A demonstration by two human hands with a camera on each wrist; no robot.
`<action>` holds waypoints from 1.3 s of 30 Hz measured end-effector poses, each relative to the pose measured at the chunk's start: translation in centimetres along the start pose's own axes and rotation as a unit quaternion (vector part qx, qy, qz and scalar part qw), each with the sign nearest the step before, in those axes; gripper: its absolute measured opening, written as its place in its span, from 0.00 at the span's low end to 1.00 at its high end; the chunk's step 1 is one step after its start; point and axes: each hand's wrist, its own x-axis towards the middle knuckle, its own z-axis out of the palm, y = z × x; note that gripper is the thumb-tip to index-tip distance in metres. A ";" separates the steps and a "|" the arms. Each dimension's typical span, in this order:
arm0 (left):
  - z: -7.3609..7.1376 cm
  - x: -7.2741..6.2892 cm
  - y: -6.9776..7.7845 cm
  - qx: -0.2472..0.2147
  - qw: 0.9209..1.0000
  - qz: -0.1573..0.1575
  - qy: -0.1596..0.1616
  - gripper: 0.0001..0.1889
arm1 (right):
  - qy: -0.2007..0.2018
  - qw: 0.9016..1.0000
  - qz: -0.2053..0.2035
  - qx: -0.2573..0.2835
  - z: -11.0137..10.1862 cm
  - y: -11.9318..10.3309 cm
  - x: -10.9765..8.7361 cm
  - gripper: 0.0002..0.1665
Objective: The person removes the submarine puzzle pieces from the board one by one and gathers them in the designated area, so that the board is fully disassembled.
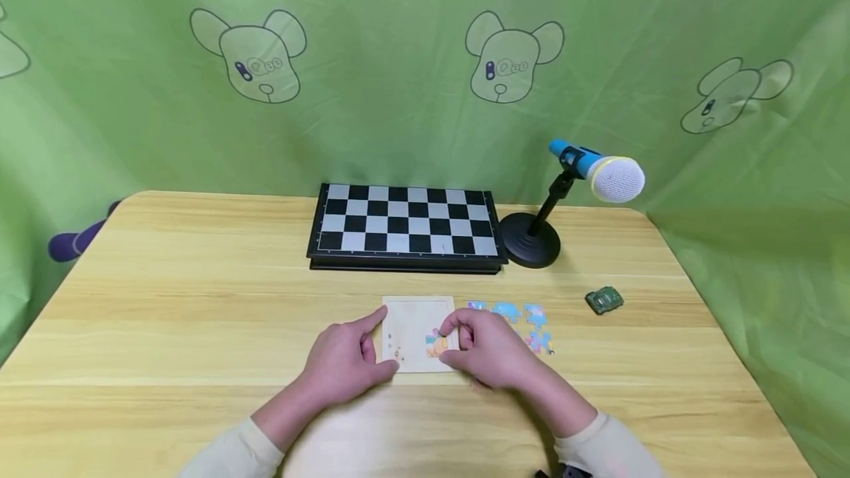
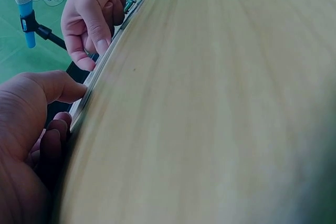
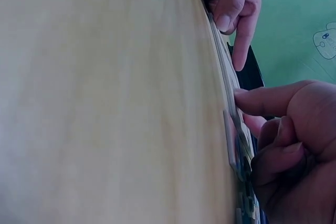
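Note:
A pale square jigsaw tray (image 1: 415,316) lies flat on the table. My left hand (image 1: 341,364) steadies its left side, index finger and thumb spread straight along the edge, thumb near the front corner. At the tray's right side, my right hand (image 1: 494,349) has its thumb and bent index finger about a colourful puzzle piece (image 1: 434,346) in the front right part. The right fingers hide some of this piece. In the right wrist view, the right index finger (image 3: 262,98) touches the tray close to its edge.
Several loose puzzle pieces (image 1: 508,311) lie right of the tray, partly behind my right hand. A folded chessboard (image 1: 408,221) stands behind, beside a blue microphone (image 1: 591,164) on a black stand (image 1: 530,240). A small green object (image 1: 604,300) lies farther right.

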 end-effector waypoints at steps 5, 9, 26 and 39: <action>0.0 0.0 -0.1 0.001 1.000 0.001 -0.001 0.41 | -0.005 1.000 -0.003 0.003 -0.2 -0.1 0.0 0.13; 0.0 0.0 0.0 0.001 1.000 0.003 0.002 0.41 | -0.002 1.000 -0.010 0.014 -0.2 0.1 0.0 0.13; 0.0 0.0 0.0 0.003 1.000 -0.001 0.001 0.41 | 0.002 0.997 -0.046 0.069 -2.9 0.8 -2.5 0.15; 0.0 -0.1 0.1 -0.006 1.000 -0.006 -0.001 0.41 | 0.050 0.996 -0.033 0.069 -5.7 3.0 -5.2 0.16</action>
